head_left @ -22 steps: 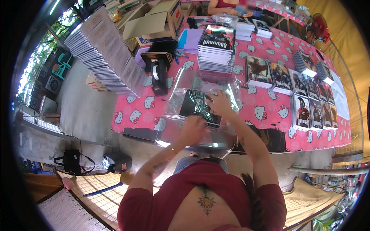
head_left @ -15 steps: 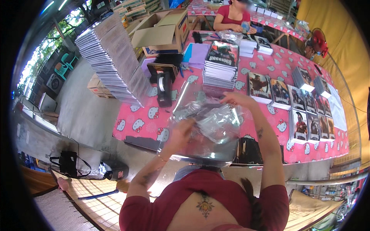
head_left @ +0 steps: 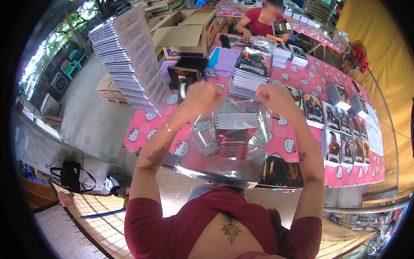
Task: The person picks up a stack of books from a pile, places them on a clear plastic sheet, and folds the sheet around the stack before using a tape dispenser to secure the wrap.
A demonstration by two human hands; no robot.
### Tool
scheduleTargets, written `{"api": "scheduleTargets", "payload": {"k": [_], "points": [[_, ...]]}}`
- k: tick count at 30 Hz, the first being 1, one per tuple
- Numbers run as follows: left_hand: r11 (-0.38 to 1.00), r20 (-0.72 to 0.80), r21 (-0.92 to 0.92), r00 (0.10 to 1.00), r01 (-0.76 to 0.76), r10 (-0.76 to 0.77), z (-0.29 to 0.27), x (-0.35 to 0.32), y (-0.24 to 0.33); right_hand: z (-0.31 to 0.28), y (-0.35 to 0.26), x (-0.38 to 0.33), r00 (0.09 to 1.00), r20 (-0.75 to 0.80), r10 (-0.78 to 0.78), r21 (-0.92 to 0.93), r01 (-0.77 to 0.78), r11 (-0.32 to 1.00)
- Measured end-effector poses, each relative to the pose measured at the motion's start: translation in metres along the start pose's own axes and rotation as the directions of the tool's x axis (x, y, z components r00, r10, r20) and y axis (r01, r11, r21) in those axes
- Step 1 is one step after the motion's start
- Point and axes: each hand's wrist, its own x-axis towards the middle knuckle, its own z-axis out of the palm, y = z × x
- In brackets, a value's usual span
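Head view shows both arms raised now, where half a second ago they were lower over the pink cartoon-cat tablecloth (head_left: 302, 82). The left hand (head_left: 202, 97) and the right hand (head_left: 276, 97) are each closed in a fist on a top corner of the clear plastic bag (head_left: 224, 155), holding its mouth stretched between them. The dark-covered booklet with pale page edges (head_left: 235, 129) has dropped inside and hangs upright in the bag, above the table edge, rather than lying crumpled against it as before. I'd judge the bagging step nearly done, with sealing left. A stack of matching dark booklets (head_left: 250, 73) sits just beyond the hands, and a tall leaning pile of grey booklets (head_left: 127, 56) stands further left.
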Motion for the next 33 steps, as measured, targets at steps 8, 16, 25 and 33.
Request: {"api": "scheduleTargets", "payload": {"k": [8,16,25,33], "points": [[0.724,-0.179,-0.496,0.76,0.479,-0.625,0.105,-0.062,-0.289,0.047,-0.093,-0.006,0.937,-0.041,-0.347,-0.076,0.344,0.936],[0.103,-0.045,-0.994,0.678,0.046,-0.734,0.165,-0.066,-0.255,0.074,-0.104,0.003,0.986,-0.031,-0.162,-0.104,0.158,0.982],[0.873,-0.304,-0.123,0.819,0.473,-0.486,0.12,-0.074,-0.211,0.081,-0.103,-0.004,0.98,-0.122,-0.158,-0.091,0.147,0.985],[0.599,-0.105,-0.792,0.993,-0.116,0.054,0.047,-0.04,-0.055,0.079,-0.11,0.002,0.988,-0.044,-0.149,-0.009,0.149,0.989]]}}
